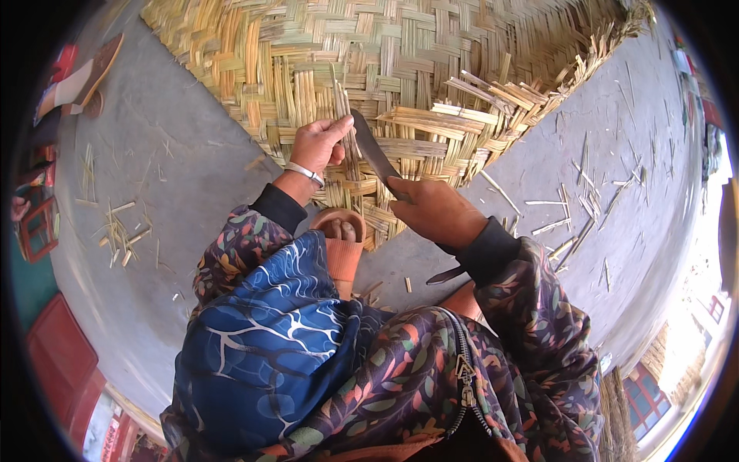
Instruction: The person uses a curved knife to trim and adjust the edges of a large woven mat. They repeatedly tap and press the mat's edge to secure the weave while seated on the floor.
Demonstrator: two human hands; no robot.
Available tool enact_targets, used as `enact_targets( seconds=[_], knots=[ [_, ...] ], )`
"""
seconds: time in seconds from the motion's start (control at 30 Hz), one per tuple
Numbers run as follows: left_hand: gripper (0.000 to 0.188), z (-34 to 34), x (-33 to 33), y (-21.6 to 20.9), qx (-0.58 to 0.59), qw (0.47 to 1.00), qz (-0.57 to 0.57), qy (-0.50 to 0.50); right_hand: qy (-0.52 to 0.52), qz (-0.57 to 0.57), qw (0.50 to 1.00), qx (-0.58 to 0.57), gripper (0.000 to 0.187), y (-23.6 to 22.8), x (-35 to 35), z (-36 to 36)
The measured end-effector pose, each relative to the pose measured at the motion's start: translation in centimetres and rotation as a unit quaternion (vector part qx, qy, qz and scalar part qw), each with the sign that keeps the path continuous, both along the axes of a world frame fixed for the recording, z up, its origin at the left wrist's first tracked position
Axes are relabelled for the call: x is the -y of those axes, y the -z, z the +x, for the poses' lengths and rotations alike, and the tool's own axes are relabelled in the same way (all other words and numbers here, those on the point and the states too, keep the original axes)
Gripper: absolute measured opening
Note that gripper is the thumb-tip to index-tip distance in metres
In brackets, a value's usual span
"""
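A large mat of woven flat reed strips (331,46) lies on the floor before me, its near corner reaching down by my sandalled foot (339,227). My left hand (317,145) pinches a few upright reed strips (344,108) near that corner, thumb and fingers pressed together. In my right hand (435,208) is a knife (372,148) with a dark, broad blade, gripped at its lower end. The blade slants up to the left, and its tip reaches the pinched strips beside my left thumb. Several loose strip ends (493,92) stick out along the mat's right side.
Cut reed scraps (589,200) litter the grey floor (208,231) on the right, with more reed pieces (123,235) on the left. Another person's shoe (100,69) shows at the upper left. A red chair-like object (61,358) stands at the lower left.
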State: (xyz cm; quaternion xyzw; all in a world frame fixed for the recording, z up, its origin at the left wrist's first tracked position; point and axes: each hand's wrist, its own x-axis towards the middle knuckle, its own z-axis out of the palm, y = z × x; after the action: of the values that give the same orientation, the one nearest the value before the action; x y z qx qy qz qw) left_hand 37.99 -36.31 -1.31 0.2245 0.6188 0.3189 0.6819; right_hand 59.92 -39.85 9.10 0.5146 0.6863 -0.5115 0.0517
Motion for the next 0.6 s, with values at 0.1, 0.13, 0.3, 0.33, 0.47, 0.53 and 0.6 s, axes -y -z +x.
enact_targets(
  seconds=[0.1,0.13,0.3,0.33,0.47,0.53,0.6],
  knots=[
    [0.032,0.1,0.0,0.1,0.015,1.0,-0.008,-0.008,0.007,-0.026,1.0,-0.007,0.042,-0.2,0.0,0.2],
    [0.033,0.0,0.2,0.2,0.013,1.0,-0.012,-0.009,0.011,-0.03,0.999,-0.017,0.042,-0.2,0.3,0.2],
    [0.031,0.3,0.3,-0.7,0.001,1.0,-0.023,0.022,0.052,-0.031,0.998,-0.005,0.033,-0.6,1.7,-0.2],
    [0.032,0.2,0.1,-0.7,-0.001,0.999,-0.025,0.03,0.061,-0.025,0.998,-0.009,0.033,-0.5,1.9,-0.1],
    [0.037,0.0,0.0,-0.8,0.001,0.999,-0.028,0.036,0.067,-0.027,0.997,-0.041,0.034,-0.1,1.7,-0.1],
    [0.035,0.0,-0.1,-0.5,-0.001,0.999,-0.02,0.033,0.059,-0.048,0.996,-0.046,0.035,-0.8,1.0,0.4],
    [0.034,0.1,0.2,-0.7,-0.009,0.999,-0.019,0.034,0.054,-0.083,0.994,-0.039,0.037,-1.4,1.1,0.8]
  ],
)
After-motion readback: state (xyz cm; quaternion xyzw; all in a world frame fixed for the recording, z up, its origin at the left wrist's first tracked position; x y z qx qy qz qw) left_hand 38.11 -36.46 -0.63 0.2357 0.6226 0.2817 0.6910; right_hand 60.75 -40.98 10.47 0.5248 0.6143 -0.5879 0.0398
